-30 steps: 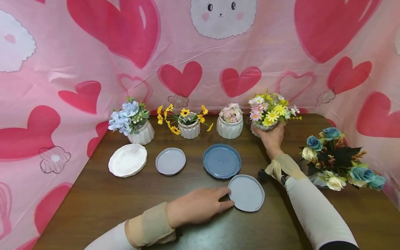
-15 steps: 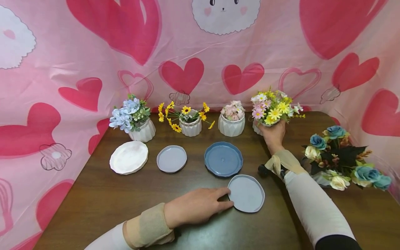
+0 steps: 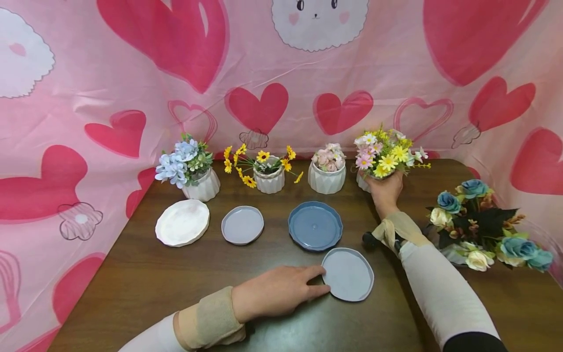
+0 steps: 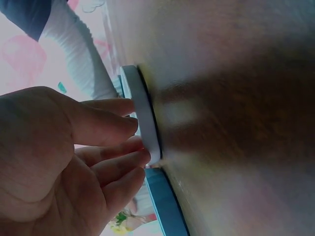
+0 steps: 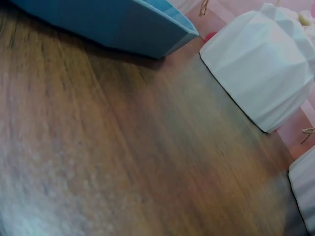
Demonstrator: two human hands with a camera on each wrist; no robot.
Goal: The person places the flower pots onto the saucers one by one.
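Observation:
My left hand (image 3: 277, 291) reaches to a light grey plate (image 3: 349, 275) lying on the table, thumb and index finger spread apart at its left rim. In the left wrist view, the relaxed fingertips meet the edge of that grey plate (image 4: 142, 110). At the back right, my right hand (image 3: 386, 191) grips a white fluted flowerpot (image 3: 362, 182), filled with yellow, pink and white artificial flowers (image 3: 387, 154). The fingers partly cover this pot. No part of the right hand shows in the right wrist view.
A dark blue plate (image 3: 314, 226), small grey plate (image 3: 242, 225) and white plate (image 3: 182, 223) form a row. Behind stand pots with pink roses (image 3: 327, 177), yellow daisies (image 3: 270, 181) and blue hydrangeas (image 3: 203, 187). A blue-and-cream rose bouquet (image 3: 479, 222) lies right of the right arm.

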